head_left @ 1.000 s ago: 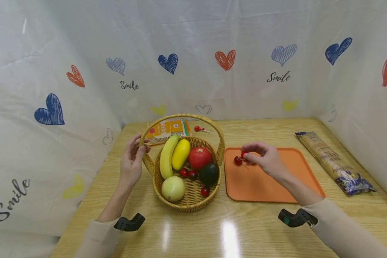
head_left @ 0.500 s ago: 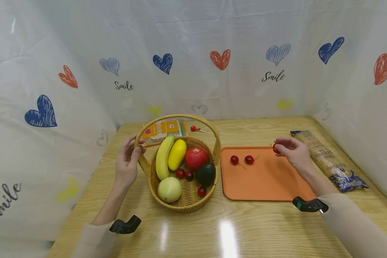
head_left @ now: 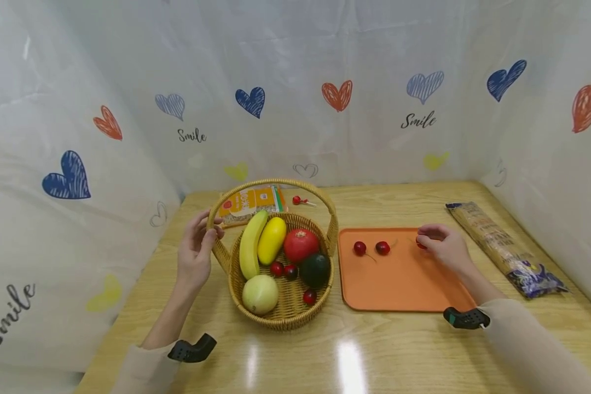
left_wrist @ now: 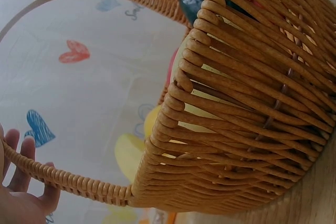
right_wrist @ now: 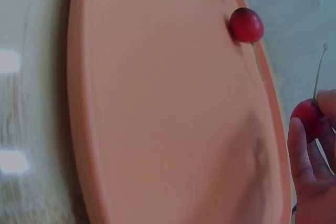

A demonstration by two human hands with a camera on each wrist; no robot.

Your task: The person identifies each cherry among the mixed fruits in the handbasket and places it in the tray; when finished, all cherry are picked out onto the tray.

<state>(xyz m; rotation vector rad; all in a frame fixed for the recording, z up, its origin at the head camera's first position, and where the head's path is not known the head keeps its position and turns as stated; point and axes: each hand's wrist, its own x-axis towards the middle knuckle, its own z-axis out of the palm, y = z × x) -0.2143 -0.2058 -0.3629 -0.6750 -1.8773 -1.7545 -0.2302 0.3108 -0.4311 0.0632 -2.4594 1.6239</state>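
Observation:
My left hand (head_left: 195,257) holds the left side of the wicker basket's handle (left_wrist: 73,181), its fingers round the cane. Inside the basket (head_left: 284,324) lie a banana (head_left: 250,246), a yellow oval fruit (head_left: 272,241), a pomegranate (head_left: 301,246), a dark green fruit (head_left: 314,271), a pale round fruit (head_left: 260,294) and three cherries (head_left: 277,268). Over the right part of the orange tray (head_left: 394,287), my right hand (head_left: 445,249) pinches a cherry (right_wrist: 308,118), stem upward. Two other cherries (head_left: 359,248) rest at the tray's far left.
Behind the basket lies an orange printed food packet (head_left: 246,205), with a red lollipop (head_left: 297,200) beside it. A long clear package (head_left: 502,243) lies right of the tray. Curtains with printed hearts (head_left: 337,96) enclose the table's back and sides.
My right hand has carried a cherry rightward from beside the others, then lowered it slightly toward the tray's far right. Two cherries now show uncovered. The left hand keeps its hold on the handle.

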